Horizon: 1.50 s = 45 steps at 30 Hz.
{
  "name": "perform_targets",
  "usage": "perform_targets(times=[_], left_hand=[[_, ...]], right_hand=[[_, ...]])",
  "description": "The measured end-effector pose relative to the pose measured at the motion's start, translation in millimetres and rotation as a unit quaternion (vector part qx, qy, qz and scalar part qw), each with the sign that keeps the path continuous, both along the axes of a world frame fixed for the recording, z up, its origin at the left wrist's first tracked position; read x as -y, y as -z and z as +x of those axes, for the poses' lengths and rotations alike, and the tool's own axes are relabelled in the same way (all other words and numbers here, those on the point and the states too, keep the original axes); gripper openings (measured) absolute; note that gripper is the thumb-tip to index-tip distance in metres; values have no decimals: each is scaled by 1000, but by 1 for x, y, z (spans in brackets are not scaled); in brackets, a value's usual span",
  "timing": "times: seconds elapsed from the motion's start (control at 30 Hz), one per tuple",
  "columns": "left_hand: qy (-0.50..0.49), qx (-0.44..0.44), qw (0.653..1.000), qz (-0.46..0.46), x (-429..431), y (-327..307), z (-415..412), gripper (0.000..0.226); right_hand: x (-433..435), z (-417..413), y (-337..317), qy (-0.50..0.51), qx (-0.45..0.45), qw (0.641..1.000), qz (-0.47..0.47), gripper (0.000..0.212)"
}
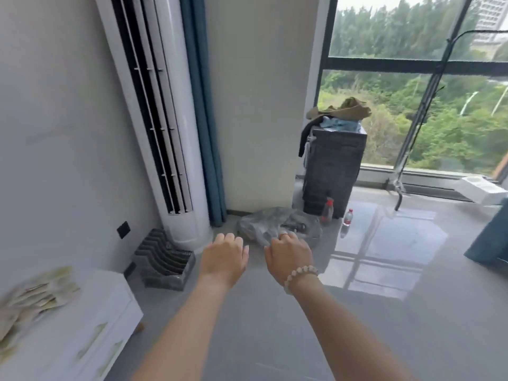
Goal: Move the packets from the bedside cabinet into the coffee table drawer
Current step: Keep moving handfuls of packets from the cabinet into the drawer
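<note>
Above grey floor [428, 320], left hand [223, 257] and right hand [289, 255] loosely curled, grips empty.

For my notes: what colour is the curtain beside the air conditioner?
Dark teal-blue. The curtain shows best in the head view.

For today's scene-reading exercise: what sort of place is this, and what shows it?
Probably a home bedroom: a white bedside cabinet holding packets, a tall standing air conditioner, and a blue curtain by a big window.

Glossy floor tiles [384, 257] — reflective
</note>
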<state>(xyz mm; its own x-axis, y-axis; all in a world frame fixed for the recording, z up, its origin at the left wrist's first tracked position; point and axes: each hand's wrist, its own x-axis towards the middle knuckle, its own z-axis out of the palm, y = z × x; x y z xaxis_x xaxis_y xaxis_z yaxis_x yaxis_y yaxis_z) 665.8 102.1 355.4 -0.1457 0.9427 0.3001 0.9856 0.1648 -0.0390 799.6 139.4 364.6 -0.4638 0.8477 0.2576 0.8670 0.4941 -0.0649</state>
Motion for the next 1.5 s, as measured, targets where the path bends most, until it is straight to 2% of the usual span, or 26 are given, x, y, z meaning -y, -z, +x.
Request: perform_targets(times=[0.3,0.63,1.0,1.17,1.33,1.5], left_hand=[[-191,10,980,-52,13,2,-102,39],[-341,17,937,-75,6,-8,-167,35],[-460,14,883,-91,50,12,-220,35],[-485,13,870,-86,72,25,-258,35],[-495,5,864,-86,86,38,-318,37],[-516,38,856,-23,111,44,-401,36]], right_hand=[[-37,-128,8,-225,29,974,-22,39],[-79,-233,5,-367,41,928,-53,39],[-46,-321,25,-490,43,868,-68,38],[-25,-363,35,-514,54,854,-61,37],[-10,-420,43,-525,81,846,-35,35],[11,-505,41,-534,100,839,-11,36]])
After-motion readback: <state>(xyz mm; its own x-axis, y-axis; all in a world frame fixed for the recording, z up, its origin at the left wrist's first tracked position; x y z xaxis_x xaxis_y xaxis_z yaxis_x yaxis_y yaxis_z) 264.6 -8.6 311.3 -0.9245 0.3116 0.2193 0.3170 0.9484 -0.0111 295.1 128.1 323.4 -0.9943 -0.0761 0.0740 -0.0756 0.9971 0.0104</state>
